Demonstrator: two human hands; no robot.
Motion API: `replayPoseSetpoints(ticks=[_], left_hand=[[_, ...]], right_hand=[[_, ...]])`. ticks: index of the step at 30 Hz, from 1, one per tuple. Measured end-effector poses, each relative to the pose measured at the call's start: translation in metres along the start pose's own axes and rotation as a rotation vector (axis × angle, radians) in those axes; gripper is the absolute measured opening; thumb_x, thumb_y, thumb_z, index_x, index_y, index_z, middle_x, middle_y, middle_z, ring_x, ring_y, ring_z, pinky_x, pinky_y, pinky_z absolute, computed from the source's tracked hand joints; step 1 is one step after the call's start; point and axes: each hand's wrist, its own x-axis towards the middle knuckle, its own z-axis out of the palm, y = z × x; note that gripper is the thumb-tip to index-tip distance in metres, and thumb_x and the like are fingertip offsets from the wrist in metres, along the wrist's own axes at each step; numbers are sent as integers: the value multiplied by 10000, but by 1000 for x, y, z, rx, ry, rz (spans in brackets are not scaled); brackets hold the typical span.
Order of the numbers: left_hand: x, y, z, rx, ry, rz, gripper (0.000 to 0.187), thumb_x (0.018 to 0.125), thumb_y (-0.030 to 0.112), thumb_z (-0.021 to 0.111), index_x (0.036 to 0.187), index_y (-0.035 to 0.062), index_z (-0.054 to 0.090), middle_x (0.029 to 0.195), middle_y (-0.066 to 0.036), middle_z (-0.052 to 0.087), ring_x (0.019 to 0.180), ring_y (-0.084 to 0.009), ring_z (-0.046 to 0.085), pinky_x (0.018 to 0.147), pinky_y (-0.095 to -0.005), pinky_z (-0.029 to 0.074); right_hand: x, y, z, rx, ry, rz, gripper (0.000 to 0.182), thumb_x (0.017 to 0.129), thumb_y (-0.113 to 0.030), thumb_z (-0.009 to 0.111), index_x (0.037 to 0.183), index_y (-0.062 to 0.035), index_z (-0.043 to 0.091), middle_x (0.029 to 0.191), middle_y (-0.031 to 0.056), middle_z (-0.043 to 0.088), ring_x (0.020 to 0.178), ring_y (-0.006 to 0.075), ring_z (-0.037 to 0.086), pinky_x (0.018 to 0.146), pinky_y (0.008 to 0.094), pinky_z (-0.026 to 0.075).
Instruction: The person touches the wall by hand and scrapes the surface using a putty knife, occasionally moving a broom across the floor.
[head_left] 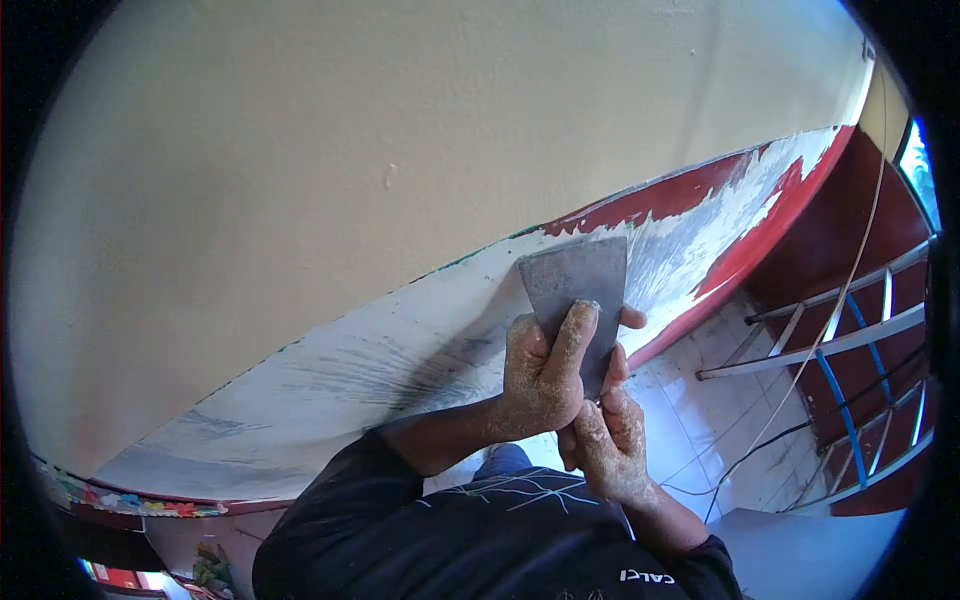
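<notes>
Holding scraper [572, 275] with both hands, wide end up toward the wall [300, 180], close to the line between cream paint and the patchy lower band [330, 370]. Can't tell if touching the wall. Left hand [548, 372]: mostly closed on the blade, one digit laid flat along the near face. Right hand [612, 440]: curled shut around the narrow lower end, just below the left. Both coated in pale dust, heavier on the left. Tilted slightly, narrow end down toward the dark shirt [480, 540]. On the band: white and grey streaks, red left along the upper and lower edges toward the right. At right, over pale floor tiles [680, 400]: metal ladder [850, 345] with blue rope [842, 410] across it, plus a thin cable [858, 260] running down past it. At lower left, below the band: colorful floral trim [150, 503].
</notes>
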Motion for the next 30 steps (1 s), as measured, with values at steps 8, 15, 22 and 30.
replayPoseSetpoints(ticks=[8,15,22,30], left_hand=[[3,1,0,-9,61,185,376,1006,249,370,913,-35,599,893,-114,654,640,-86,581,545,-226,482],[0,3,2,130,-71,504,505,981,340,390,1208,-94,512,1076,-217,628,969,-247,629,857,-370,494],[8,5,-41,670,-327,458,709,855,362,596,1360,-68,347,1384,-279,371,1248,-391,412,1072,-492,269],[-49,-42,46,671,-1282,-97,433,811,294,672,1130,8,612,1167,-196,581,1072,-314,575,929,-417,444]], right_hand=[[21,-20,-11,-80,-129,-10,628,984,-170,411,1486,-65,50,603,5,486,456,64,448,435,220,378],[20,-39,-2,-106,35,-430,280,990,-246,418,1160,-23,415,660,49,496,468,99,456,385,250,387],[-34,-23,-87,-143,715,-626,138,970,-175,449,1049,-61,442,656,25,465,444,81,425,346,219,322],[-176,138,-105,-529,566,390,178,871,-79,570,1028,0,540,797,69,595,649,107,529,551,268,429]])
